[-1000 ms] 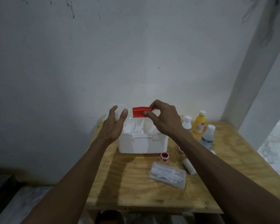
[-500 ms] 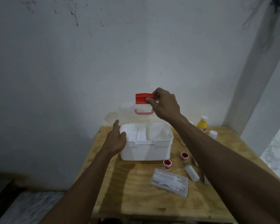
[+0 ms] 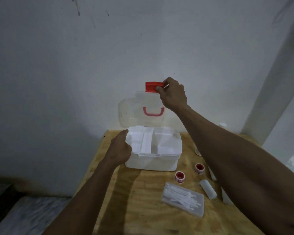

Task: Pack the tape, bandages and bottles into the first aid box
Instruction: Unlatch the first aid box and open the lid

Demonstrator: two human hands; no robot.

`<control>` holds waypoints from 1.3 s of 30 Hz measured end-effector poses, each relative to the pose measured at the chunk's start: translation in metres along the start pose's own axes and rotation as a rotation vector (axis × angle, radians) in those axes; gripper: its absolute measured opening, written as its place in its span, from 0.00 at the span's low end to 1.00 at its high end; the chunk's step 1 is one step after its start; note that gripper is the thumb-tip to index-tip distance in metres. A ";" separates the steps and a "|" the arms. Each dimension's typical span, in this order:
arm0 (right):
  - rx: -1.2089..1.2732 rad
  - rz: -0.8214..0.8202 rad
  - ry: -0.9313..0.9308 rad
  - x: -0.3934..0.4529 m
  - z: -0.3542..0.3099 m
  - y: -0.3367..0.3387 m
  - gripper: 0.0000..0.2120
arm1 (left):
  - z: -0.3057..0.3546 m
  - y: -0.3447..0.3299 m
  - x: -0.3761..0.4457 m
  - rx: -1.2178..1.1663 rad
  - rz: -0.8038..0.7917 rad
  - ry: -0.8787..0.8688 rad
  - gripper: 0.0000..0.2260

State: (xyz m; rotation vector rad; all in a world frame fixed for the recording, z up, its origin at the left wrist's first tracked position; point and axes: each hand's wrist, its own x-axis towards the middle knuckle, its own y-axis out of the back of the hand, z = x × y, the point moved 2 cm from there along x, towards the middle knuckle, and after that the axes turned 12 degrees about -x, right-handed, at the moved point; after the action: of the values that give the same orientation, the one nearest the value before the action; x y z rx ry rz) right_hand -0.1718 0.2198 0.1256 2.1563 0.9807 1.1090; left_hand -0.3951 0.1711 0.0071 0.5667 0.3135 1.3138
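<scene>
Two hands engaged: my right hand (image 3: 172, 94) pinches the red latch (image 3: 153, 87), holding the clear lid (image 3: 136, 111) upright; my left hand (image 3: 120, 149) grips the box (image 3: 153, 162) corner. Two tape rolls (image 3: 180, 176) and a bandage (image 3: 208, 189) lie on the table (image 3: 143, 200).

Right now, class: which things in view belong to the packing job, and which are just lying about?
Job:
first aid box, clear lid open
two tape rolls
bandage roll
bottle cap

Lying about:
clear case of white sticks
wooden table
</scene>
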 end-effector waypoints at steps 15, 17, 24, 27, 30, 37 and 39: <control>-0.012 -0.063 -0.039 0.022 0.014 -0.024 0.13 | 0.001 -0.005 0.004 0.047 -0.124 -0.034 0.24; -0.024 -0.032 -0.006 0.021 0.016 -0.026 0.13 | -0.001 -0.005 0.005 0.063 -0.136 -0.033 0.24; -0.099 0.001 0.060 0.017 0.020 -0.030 0.13 | -0.004 -0.007 0.006 0.098 -0.115 -0.028 0.23; -0.127 -0.020 0.072 0.015 0.021 -0.029 0.15 | -0.004 -0.007 0.006 0.098 -0.107 -0.016 0.22; -0.165 -0.034 0.089 0.012 0.022 -0.028 0.18 | -0.004 -0.008 0.006 0.103 -0.111 -0.014 0.24; -0.166 -0.080 0.091 0.005 0.024 -0.012 0.20 | 0.005 -0.008 0.000 0.095 -0.091 0.006 0.25; -0.181 -0.096 0.108 0.003 0.026 -0.007 0.20 | 0.005 -0.008 -0.001 0.090 -0.091 0.005 0.25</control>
State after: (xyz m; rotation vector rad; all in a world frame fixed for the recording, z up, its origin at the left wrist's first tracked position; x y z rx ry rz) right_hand -0.1513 0.2231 0.1079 1.9030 0.9807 1.2288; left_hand -0.3864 0.1680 0.0066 0.6177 0.3998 1.2180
